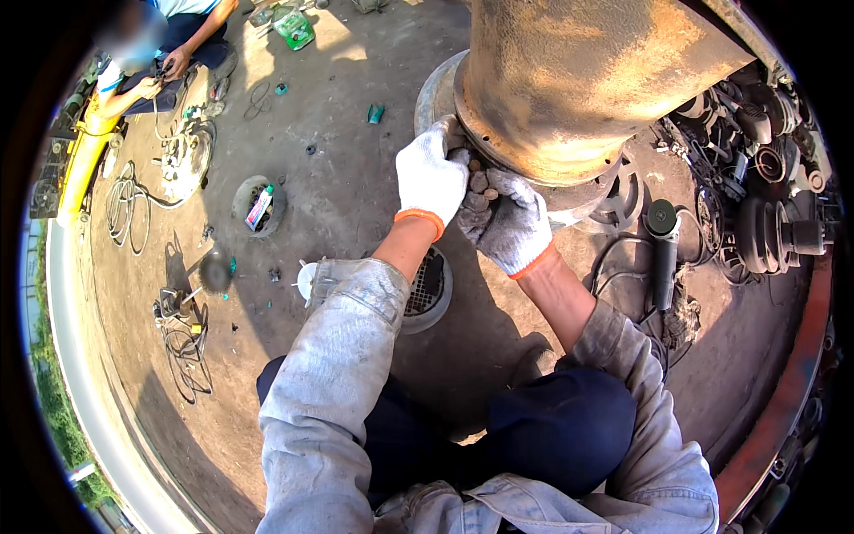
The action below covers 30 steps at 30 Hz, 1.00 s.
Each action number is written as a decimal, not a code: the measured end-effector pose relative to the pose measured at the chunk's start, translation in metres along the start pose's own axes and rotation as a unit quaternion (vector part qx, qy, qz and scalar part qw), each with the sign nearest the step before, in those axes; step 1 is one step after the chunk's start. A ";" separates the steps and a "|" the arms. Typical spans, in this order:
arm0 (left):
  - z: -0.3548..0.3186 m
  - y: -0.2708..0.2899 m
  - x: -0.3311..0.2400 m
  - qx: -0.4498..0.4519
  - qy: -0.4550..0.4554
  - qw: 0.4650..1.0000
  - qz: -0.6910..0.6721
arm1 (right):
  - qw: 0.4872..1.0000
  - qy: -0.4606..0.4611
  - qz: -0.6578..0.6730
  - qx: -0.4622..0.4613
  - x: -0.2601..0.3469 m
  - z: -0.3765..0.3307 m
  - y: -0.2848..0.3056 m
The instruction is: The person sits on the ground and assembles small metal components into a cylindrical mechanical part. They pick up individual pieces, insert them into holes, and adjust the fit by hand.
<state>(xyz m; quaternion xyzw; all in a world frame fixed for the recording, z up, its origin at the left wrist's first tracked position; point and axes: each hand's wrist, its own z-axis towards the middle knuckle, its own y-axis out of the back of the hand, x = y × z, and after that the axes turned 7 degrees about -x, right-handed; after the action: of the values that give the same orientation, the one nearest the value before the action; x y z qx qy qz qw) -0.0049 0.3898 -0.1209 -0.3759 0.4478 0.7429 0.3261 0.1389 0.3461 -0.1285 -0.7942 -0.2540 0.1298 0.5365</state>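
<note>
A large rusty metal cylinder (569, 76) stands in front of me, with holes along its bottom flange. My left hand (433, 173), in a white knitted glove with an orange cuff, is closed at the flange's left edge; its fingertips are turned away, so what they pinch does not show. Just right of it, my right hand (516, 227), in a dirtier glove of the same kind, is cupped palm up under the flange. Several small rusty bolts (479, 184) lie in its curled fingers.
Beside my right arm an angle grinder (664, 254) lies with its cable; metal parts (769, 214) are piled beyond. A round container (429, 294) sits below my left wrist, and a bucket (274, 209) farther left. Coiled cables (129, 205) lie near a co-worker (165, 53) at far left.
</note>
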 end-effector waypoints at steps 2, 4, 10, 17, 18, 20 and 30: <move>0.004 0.000 -0.007 0.030 -0.011 0.999 0.045 | 1.000 0.007 -0.013 -0.005 0.003 -0.001 0.002; 0.006 0.006 -0.012 0.072 -0.016 0.995 0.066 | 1.000 0.003 -0.026 -0.002 0.002 -0.002 0.003; 0.007 0.009 0.001 0.079 -0.078 0.992 0.052 | 0.999 0.002 -0.044 -0.015 0.000 -0.002 -0.003; -0.014 0.029 -0.008 0.075 -0.080 0.989 0.101 | 0.994 0.008 -0.106 -0.028 0.001 -0.004 0.003; -0.027 0.034 -0.012 0.084 -0.065 0.992 0.071 | 0.994 -0.007 -0.108 -0.029 -0.001 -0.004 0.004; -0.053 0.033 -0.012 0.098 0.023 0.994 0.030 | 0.986 0.000 -0.161 -0.046 0.000 -0.021 0.004; -0.130 -0.018 -0.038 0.203 0.450 0.699 -0.517 | 0.563 0.408 -0.716 -0.054 0.029 -0.124 0.045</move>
<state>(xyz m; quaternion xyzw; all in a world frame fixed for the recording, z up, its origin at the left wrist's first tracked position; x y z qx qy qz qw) 0.0636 0.2729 -0.1369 -0.7624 0.4166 0.0910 0.4867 0.2346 0.2511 -0.1196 -0.3471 -0.5000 -0.6492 0.4561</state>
